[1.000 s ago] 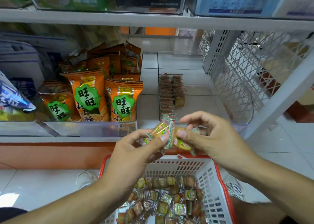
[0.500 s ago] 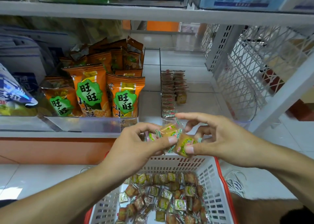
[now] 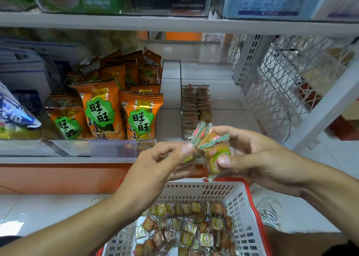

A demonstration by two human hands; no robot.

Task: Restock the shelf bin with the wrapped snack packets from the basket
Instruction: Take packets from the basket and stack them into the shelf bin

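Both hands meet mid-frame above the basket (image 3: pixel 196 191): your left hand (image 3: pixel 155 170) and right hand (image 3: pixel 258 158) pinch snack packets (image 3: pixel 212 149), likely squaring them for the shelf bin (image 3: pixel 223 100).

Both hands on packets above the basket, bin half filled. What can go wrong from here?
1. The right hand holds several packets bunched loosely; one may slip and miss the basket.
2. The left hand only pinches a packet edge, so the handover could fumble.
3. The standing rows in the clear bin might topple when new ones go in.
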